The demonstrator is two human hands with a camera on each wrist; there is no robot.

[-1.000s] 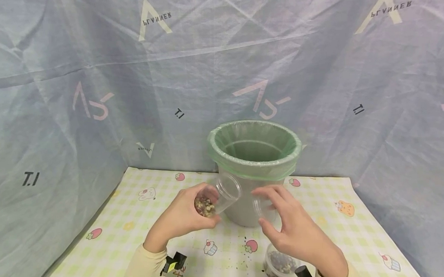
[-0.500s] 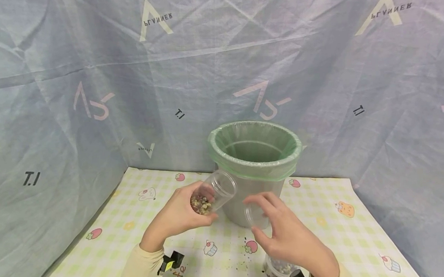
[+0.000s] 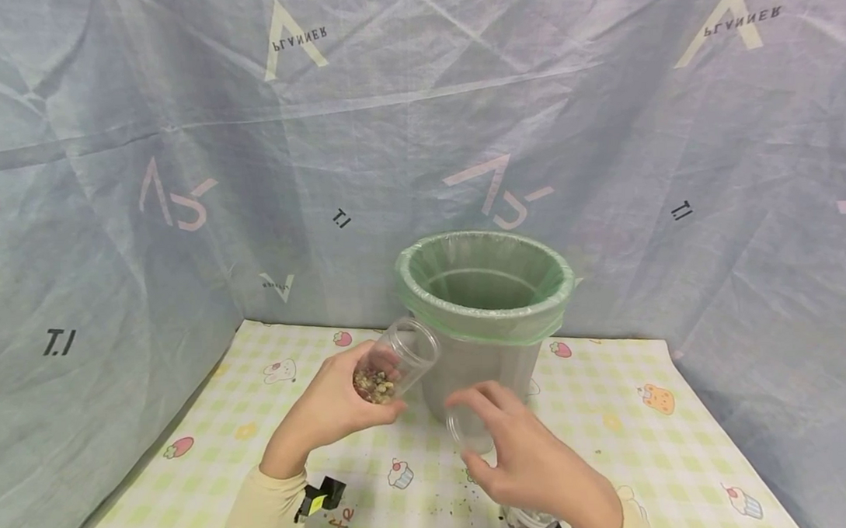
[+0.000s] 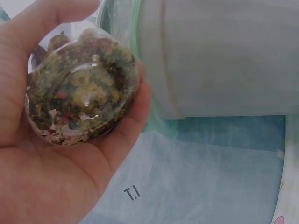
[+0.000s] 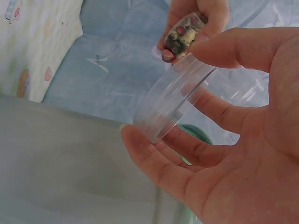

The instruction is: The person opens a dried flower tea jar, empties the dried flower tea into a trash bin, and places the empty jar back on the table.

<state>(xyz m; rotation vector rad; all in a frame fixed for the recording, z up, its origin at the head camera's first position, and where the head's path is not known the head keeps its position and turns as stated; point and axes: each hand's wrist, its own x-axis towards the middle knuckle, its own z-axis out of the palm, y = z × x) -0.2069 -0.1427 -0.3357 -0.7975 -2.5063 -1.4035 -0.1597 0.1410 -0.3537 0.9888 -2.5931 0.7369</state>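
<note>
A clear plastic jar (image 3: 407,356) lies tilted in my left hand (image 3: 335,403), its open mouth facing up and to the right. Dried flowers and herbs (image 4: 86,88) fill the bottom of the jar, pressed against its base in the left wrist view. My left fingers and thumb wrap round the jar's lower part. Between the thumb and fingertips of my right hand (image 3: 523,447) is a clear round lid (image 5: 170,100), held by its edge, a little right of and below the jar's mouth. The two hands are apart, both in front of the bin.
A grey bin (image 3: 479,367) with a green liner (image 3: 488,324) stands behind my hands. Below my right wrist sits another clear container (image 3: 526,522), partly hidden. Dark crumbs (image 3: 449,508) are scattered on the checked tablecloth (image 3: 249,480). Grey-blue fabric (image 3: 321,143) hangs behind and at both sides.
Both hands have shifted left, the jar slightly up and the lid slightly down. My right forearm now covers more of the container on the table.
</note>
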